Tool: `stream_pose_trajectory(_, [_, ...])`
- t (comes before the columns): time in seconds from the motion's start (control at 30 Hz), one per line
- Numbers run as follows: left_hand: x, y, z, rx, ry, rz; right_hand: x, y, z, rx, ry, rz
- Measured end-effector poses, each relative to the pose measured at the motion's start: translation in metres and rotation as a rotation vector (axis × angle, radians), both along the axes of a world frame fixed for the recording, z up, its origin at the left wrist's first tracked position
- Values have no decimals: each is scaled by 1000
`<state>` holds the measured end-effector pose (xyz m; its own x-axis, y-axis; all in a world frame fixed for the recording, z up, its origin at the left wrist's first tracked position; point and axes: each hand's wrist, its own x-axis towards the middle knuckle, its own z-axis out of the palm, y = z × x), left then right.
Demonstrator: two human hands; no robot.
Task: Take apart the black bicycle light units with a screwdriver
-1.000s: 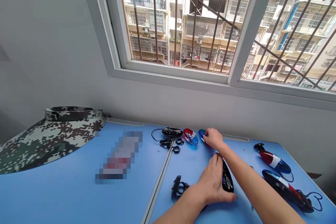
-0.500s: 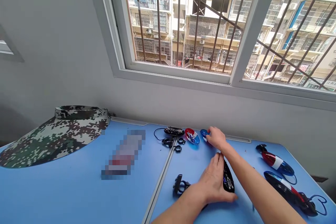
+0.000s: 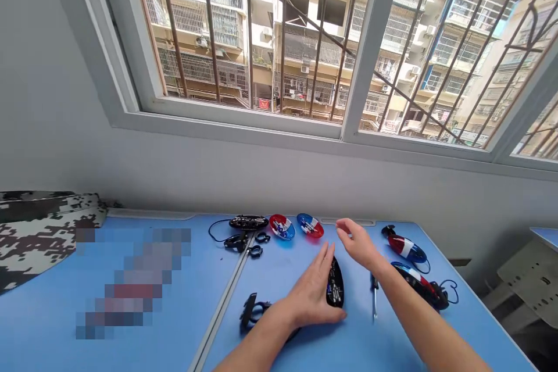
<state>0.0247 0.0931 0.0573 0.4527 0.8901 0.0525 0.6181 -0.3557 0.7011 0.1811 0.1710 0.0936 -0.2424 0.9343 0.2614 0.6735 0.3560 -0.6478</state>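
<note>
My left hand rests beside a black oval part on the blue table, thumb and fingers spread around its left side. Lifted to the right of that part, my right hand has its fingers apart and holds nothing. A blue-and-red oval shell lies just left of my right hand, next to a red-and-blue shell. Below my right hand is a screwdriver, its handle partly hidden by the wrist. A black clamp sits left of my left wrist.
At the back are a black oval unit with a cable and black rings. Two red-and-blue lamps, one upper and one lower, lie right. A camouflage visor is far left; the window is ahead.
My right hand has let go of the blue-and-red shell and moved right, away from it. The view has turned right, and the screwdriver shows more fully.
</note>
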Motion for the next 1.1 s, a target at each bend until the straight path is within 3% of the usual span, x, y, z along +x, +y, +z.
stream_pose_trajectory(0.17, [-5, 3, -1, 15, 16, -116, 12, -24, -34, -61, 126, 102])
stream_pose_trajectory(0.3, [-10, 3, 1, 10, 31, -160, 11, -31, -41, -72, 177, 183])
stream_pose_trajectory(0.6, [-23, -5, 40, 55, 267, -68, 29, -43, -25, -95, 47, 160])
stream_pose_trajectory(0.73, [-27, -7, 42, 76, 344, 15, 39, -52, -8, -182, -183, 129])
stream_pose_trajectory(0.87, [-26, -11, 44, 46, 336, 59, 38, -62, 5, -253, -306, 192])
stream_pose_trajectory(1.1, [-28, -9, 42, 58, 240, 37, 32, -74, 14, -294, -414, 288])
